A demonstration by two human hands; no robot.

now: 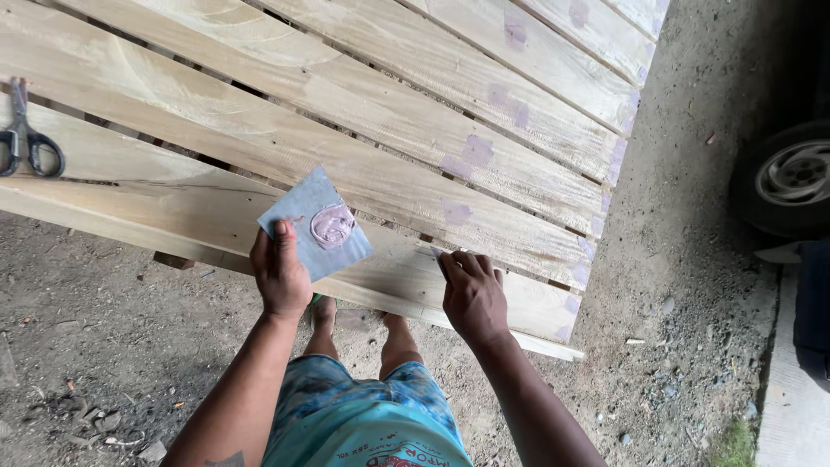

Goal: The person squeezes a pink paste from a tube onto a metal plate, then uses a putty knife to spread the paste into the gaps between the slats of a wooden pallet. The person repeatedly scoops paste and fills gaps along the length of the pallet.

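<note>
My left hand (279,272) holds a square grey-blue card (313,223) by its lower corner, above the near planks. A blob of pinkish-grey putty (332,226) sits on the card. My right hand (471,294) presses a small thin blade (439,256), mostly hidden by the fingers, flat against the nearest pale wooden plank (389,277). The planks (346,121) lie side by side in a slatted panel, with several purple-grey putty patches (475,151) toward their right ends.
Black-handled scissors (24,138) lie on a plank at the far left. Below the panel is dirt ground (104,346) with small stones. A vehicle wheel (791,177) stands at the right, beside a concrete edge (795,406). My bare legs (363,333) stand under the panel.
</note>
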